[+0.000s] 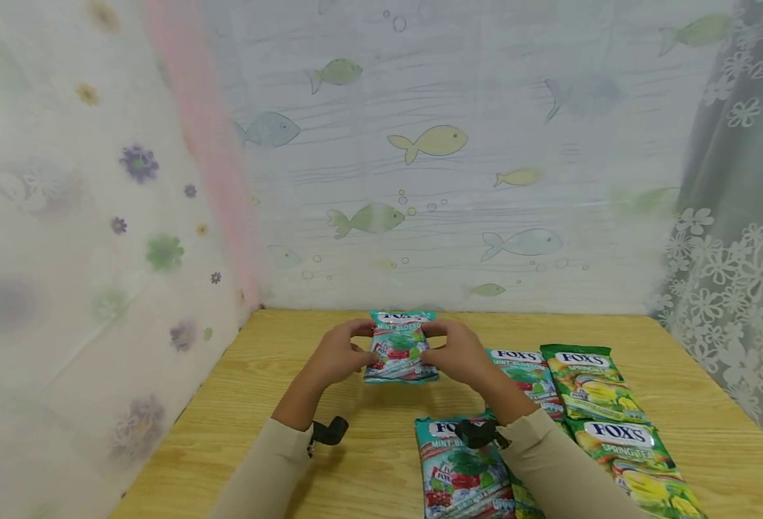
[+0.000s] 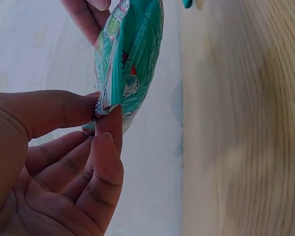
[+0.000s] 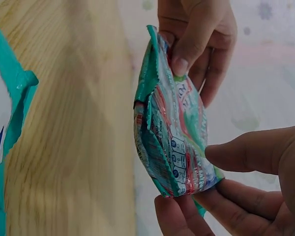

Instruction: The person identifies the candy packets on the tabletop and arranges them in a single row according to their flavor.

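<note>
A teal candy bag marked Fox's Mint Blossom [image 1: 399,349] is held up above the far part of the table, its front facing me. My left hand [image 1: 339,355] pinches its left edge between thumb and fingers. On the opposite edge, my right hand [image 1: 459,355] grips it the same way. The left wrist view shows the bag's crimped side seam [image 2: 117,73] between thumb and fingertips. In the right wrist view the bag [image 3: 179,142] appears side-on, with the right thumb [image 3: 236,152] on its printed front and fingers behind.
Two more Mint Blossom bags lie on the wooden table [image 1: 252,432], one in front [image 1: 462,472] and one farther back [image 1: 526,378]. Two green Spring Tea bags [image 1: 592,383] [image 1: 641,461] lie at the right. My right forearm partly covers another bag [image 1: 526,501]. Patterned curtains [image 1: 368,144] surround the table.
</note>
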Action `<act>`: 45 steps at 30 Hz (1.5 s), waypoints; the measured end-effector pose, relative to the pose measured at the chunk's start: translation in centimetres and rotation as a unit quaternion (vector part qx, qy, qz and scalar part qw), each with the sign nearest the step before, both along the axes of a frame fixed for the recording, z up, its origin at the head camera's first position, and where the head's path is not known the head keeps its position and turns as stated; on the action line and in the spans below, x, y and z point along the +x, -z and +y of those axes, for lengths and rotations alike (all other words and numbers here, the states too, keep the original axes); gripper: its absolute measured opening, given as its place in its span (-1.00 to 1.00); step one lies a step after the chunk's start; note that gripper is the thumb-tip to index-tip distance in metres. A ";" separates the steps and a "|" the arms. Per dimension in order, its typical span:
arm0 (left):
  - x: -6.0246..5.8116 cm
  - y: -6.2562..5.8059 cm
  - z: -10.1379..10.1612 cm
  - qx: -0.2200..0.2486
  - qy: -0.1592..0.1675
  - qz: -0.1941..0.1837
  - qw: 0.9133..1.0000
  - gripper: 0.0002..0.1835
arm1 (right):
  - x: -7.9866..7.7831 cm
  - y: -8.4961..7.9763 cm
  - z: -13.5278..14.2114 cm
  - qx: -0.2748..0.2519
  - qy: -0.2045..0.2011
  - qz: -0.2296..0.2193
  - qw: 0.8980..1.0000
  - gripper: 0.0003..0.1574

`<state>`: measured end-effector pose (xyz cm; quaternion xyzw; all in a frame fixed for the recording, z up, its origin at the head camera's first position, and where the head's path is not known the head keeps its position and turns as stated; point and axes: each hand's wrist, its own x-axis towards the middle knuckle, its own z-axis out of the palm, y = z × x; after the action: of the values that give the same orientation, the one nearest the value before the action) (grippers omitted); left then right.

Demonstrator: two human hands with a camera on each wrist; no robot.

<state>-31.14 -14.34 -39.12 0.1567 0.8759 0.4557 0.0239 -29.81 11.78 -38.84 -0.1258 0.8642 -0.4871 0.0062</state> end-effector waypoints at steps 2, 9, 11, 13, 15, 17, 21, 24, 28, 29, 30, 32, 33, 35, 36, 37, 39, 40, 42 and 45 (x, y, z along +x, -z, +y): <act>-0.2 0.0 -0.4 0.000 -0.001 0.002 1.000 -0.32 | -0.2 0.1 -0.4 -0.004 -0.001 -0.004 1.000 -0.35; -1.1 0.1 -1.8 0.019 -0.008 0.007 1.000 -0.33 | -1.1 0.4 -1.7 -0.028 -0.001 -0.008 1.000 -0.33; -1.4 0.1 -2.1 0.025 -0.011 0.012 1.000 -0.34 | -1.4 0.5 -2.1 -0.038 -0.001 -0.008 0.999 -0.31; -1.7 0.0 -2.4 0.032 -0.009 0.017 0.999 -0.34 | -1.6 0.6 -2.5 -0.051 0.000 -0.009 0.999 -0.29; -2.1 0.0 -2.7 0.033 -0.008 0.022 0.999 -0.34 | -1.9 0.7 -2.8 -0.062 0.001 -0.012 0.998 -0.28; -2.4 0.0 -3.1 0.034 -0.006 0.025 0.999 -0.34 | -2.1 0.8 -3.2 -0.072 0.004 -0.011 0.997 -0.28; -3.1 0.0 -4.0 0.026 -0.013 0.025 0.999 -0.35 | -2.5 0.9 -4.2 -0.086 -0.002 0.003 0.996 -0.29; -3.6 0.1 -4.8 0.020 -0.020 0.026 0.999 -0.36 | -3.0 1.0 -5.0 -0.087 -0.008 0.015 0.996 -0.29; -4.2 0.2 -5.9 0.011 -0.028 0.031 0.999 -0.36 | -3.7 1.2 -6.1 -0.092 -0.016 0.012 0.996 -0.29; -4.4 0.3 -6.2 0.009 -0.030 0.032 0.999 -0.37 | -3.8 1.3 -6.4 -0.095 -0.019 0.011 0.995 -0.29; -4.6 0.3 -6.5 0.006 -0.031 0.034 0.999 -0.36 | -4.0 1.4 -6.7 -0.100 -0.021 0.008 0.995 -0.28; -5.0 0.4 -7.0 0.004 -0.034 0.034 0.999 -0.36 | -4.5 1.7 -7.2 -0.108 -0.028 0.006 0.994 -0.27; -5.2 0.4 -7.3 0.004 -0.035 0.034 0.999 -0.36 | -4.7 1.9 -7.5 -0.115 -0.032 0.007 0.993 -0.26; -5.6 0.5 -7.9 -0.001 -0.034 0.035 0.999 -0.36 | -5.1 2.3 -8.1 -0.128 -0.039 0.003 0.991 -0.24; -5.8 0.6 -8.3 -0.004 -0.035 0.036 0.999 -0.36 | -5.3 2.5 -8.5 -0.133 -0.044 -0.001 0.990 -0.23; -5.9 0.6 -8.6 -0.006 -0.039 0.036 0.999 -0.36 | -5.5 2.7 -8.8 -0.139 -0.051 -0.002 0.989 -0.22; -5.9 0.7 -9.2 -0.011 -0.044 0.036 0.998 -0.37 | -5.6 3.0 -9.3 -0.148 -0.062 -0.008 0.987 -0.19; -6.0 0.7 -9.6 -0.014 -0.042 0.037 0.998 -0.36 | -5.7 3.1 -9.6 -0.149 -0.065 -0.010 0.987 -0.19; -6.1 0.8 -10.2 -0.017 -0.045 0.038 0.998 -0.36 | -5.8 3.4 -10.2 -0.156 -0.077 -0.010 0.985 -0.17; -6.2 1.0 -11.0 -0.012 -0.043 0.040 0.998 -0.36 | -6.0 3.6 -10.9 -0.173 -0.095 -0.009 0.980 -0.15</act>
<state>-37.37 -25.34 -40.17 0.1370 0.8876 0.4389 -0.0289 -35.76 0.89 -42.45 -0.2020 0.7510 -0.6274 0.0383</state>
